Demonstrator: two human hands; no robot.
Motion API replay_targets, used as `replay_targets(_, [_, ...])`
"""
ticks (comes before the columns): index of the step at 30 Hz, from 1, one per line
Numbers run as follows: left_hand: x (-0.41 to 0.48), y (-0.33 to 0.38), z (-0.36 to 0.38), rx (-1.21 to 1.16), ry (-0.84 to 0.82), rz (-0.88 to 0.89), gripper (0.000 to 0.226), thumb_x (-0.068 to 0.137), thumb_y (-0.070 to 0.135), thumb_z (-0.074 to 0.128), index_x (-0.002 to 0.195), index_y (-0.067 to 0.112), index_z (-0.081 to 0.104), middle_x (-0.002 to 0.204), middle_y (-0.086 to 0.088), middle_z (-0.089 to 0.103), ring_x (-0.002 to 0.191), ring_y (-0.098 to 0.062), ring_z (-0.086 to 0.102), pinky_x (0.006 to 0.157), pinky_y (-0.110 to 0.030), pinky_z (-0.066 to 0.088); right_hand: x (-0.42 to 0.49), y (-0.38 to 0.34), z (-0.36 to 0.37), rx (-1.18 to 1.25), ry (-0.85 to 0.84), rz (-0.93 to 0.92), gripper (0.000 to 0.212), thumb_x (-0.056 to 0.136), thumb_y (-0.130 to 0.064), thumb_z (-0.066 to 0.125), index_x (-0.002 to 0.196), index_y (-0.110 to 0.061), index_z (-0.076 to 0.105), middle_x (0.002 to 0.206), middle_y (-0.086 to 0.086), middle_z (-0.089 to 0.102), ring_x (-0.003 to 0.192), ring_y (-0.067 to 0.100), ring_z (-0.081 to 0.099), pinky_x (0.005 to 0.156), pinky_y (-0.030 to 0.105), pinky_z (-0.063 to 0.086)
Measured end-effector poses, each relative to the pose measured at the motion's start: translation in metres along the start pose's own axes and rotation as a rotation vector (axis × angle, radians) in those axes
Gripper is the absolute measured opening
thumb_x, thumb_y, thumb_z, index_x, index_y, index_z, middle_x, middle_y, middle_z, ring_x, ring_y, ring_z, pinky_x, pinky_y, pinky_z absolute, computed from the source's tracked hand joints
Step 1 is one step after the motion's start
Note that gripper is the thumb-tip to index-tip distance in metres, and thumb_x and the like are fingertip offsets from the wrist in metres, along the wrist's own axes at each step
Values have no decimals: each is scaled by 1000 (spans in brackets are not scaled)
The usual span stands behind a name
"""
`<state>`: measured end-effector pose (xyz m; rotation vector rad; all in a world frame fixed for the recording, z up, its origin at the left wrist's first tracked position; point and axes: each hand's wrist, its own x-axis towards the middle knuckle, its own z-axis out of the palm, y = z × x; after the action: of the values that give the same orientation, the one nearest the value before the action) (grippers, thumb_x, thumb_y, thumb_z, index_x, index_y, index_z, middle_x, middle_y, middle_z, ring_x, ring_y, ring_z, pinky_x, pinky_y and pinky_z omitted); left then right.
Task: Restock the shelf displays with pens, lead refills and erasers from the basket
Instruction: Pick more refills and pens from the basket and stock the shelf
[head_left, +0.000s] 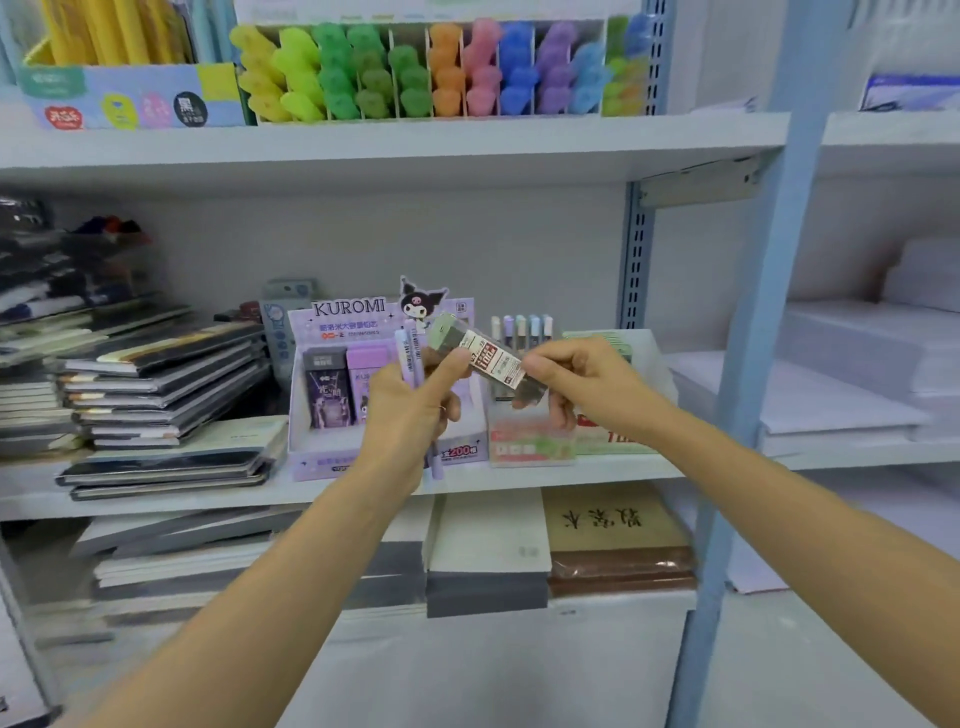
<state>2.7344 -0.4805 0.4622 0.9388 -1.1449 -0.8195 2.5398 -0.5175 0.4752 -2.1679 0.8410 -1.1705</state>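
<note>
A person is holding a slim, translucent grey lead-refill case (480, 353) with a white-and-red label between both hands, tilted in the air in front of the white metal shelf (467, 480). The right hand (582, 384) is pinching the case's lower end with thumb and curled fingers. The left hand (415, 400) is wrapping its fingers around 2 lilac plastic pens (408, 345), its thumb pressing against the case. Behind, a purple cardboard Kuromi display box (332, 364) is standing beside a pink-and-green display carton (530, 448), with stacked dark notebooks (166, 384) lying further left.
</note>
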Motion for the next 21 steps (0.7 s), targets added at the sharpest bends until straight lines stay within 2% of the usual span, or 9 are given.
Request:
replay_targets(1, [-1,0,6,32,-7,13,17,87,30,70,78,15,66,54,0,60,39,-10,38,37,-19,27,-3,1,-5,-68,0,-3,19,98,-28,54,96,-25,72,83,7,73,54,18,61,49,30,50])
replay_targets(3, [-3,1,20,108,-64,46,18,87,30,70,73,18,66,52,-1,58,39,-10,39,37,-20,29,-7,-1,-15,-186,11,-24,20,96,-37,54,105,-31,70,90,-5,72,75,16,65,67,39,54])
replay_targets(5, [-7,3,34,150,-142,81,19,86,28,71,73,15,67,55,-4,59,37,-7,40,36,-17,32,-7,-7,-24,-160,-11,-42,29,97,-35,54,124,-33,61,109,-17,67,98,5,64,86,31,54])
replay_targets(7, [-10,4,49,167,-218,98,17,86,25,71,75,13,67,49,3,59,34,-3,40,37,-12,34,-7,-10,-32,-92,-49,-56,34,97,-23,55,131,-28,58,119,-12,66,107,8,62,92,27,52])
replay_targets(9, [-10,3,59,175,-260,91,12,88,21,69,78,14,67,45,8,58,33,-2,42,36,-11,34,-7,-10,-42,-83,-33,-50,30,95,-15,58,125,-22,63,113,-7,69,104,12,64,91,29,54])
replay_targets(11, [-6,4,64,147,-270,52,6,91,17,65,86,16,68,52,7,60,38,-4,46,37,-13,33,-6,-8,-54,-29,54,-25,23,93,-13,60,114,-21,67,106,-4,71,100,13,66,88,29,56])
replay_targets(13, [2,2,65,73,-272,-45,13,93,13,54,98,16,66,66,0,59,46,-7,48,36,-16,31,-4,-2,-70,12,187,-10,19,92,-12,61,107,-24,64,102,-2,71,96,13,67,82,28,56])
replay_targets(16, [11,-2,66,-98,-285,-186,28,95,9,36,95,9,64,70,-2,54,48,-9,45,35,-18,29,1,10,-89,19,393,0,17,91,-8,62,106,-16,60,97,5,72,87,13,69,77,23,55])
replay_targets(21, [12,-11,62,-13,-354,-150,31,104,19,38,93,11,66,60,1,56,50,-12,53,46,-21,45,1,34,-85,-150,388,36,18,89,-9,64,106,-13,60,87,-4,72,85,11,69,84,28,56])
